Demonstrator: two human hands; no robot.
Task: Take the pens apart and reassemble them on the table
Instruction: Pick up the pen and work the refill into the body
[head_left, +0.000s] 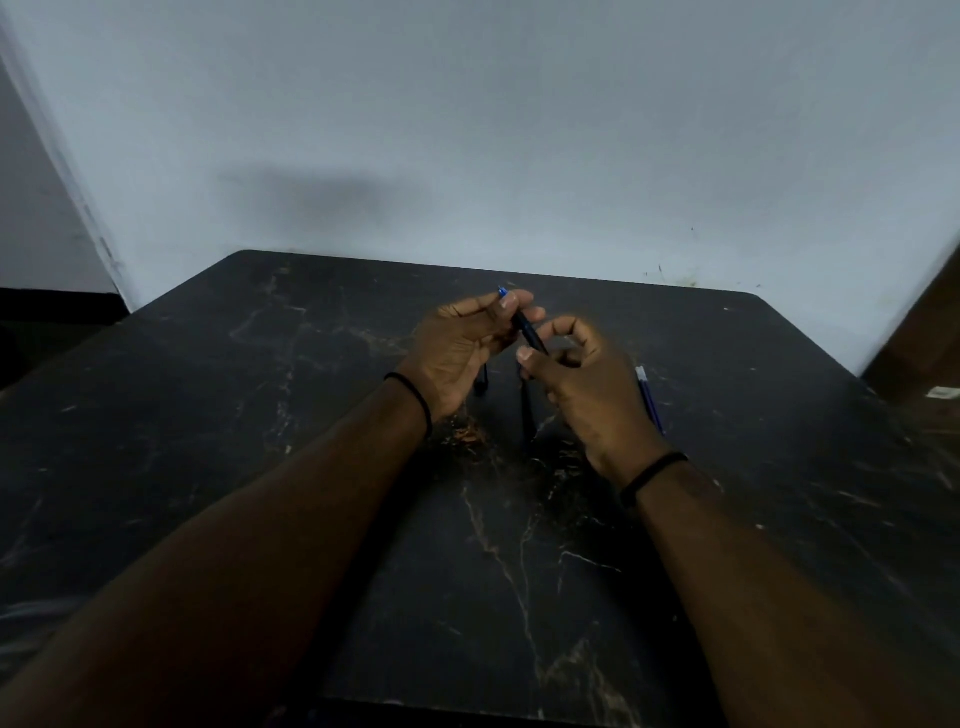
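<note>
A dark pen (527, 330) with a blue end is held above the black marble-patterned table (260, 415), slanting from upper left to lower right. My left hand (462, 348) grips its upper part between thumb and fingers. My right hand (587, 384) pinches its lower end with thumb and forefinger. A dark pen part (527, 415) lies on the table below and between the hands. Another small dark part (481, 384) shows just under my left palm. A blue and white refill (649, 397) lies on the table, partly hidden behind my right hand.
A pale wall stands just behind the table's far edge. A brown object (919, 338) is at the far right beside the table. The room is dim.
</note>
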